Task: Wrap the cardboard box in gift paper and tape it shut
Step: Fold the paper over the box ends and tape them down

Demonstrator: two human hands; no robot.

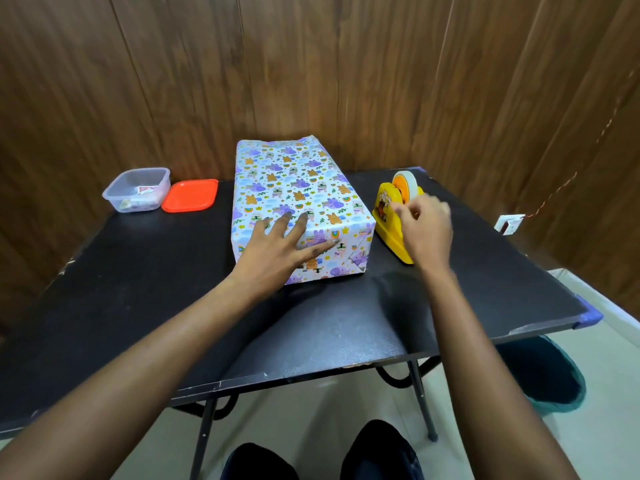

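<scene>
The box (298, 188), covered in white gift paper with purple and orange animal prints, lies lengthwise on the black table (138, 306). My left hand (277, 247) presses flat on its near top corner, fingers spread and the thumb on the folded end flap. To the right stands a yellow tape dispenser (388, 216) with a roll of tape (407, 183). My right hand (426, 230) is over the dispenser, its fingers curled at the tape's cutting end; the tape end itself is hidden behind the fingers.
A clear plastic tub (136, 190) and its orange lid (189, 195) sit at the table's far left. A wood-panelled wall stands right behind the table. A dark bin (543, 372) is on the floor at the right. My knees show below the near edge.
</scene>
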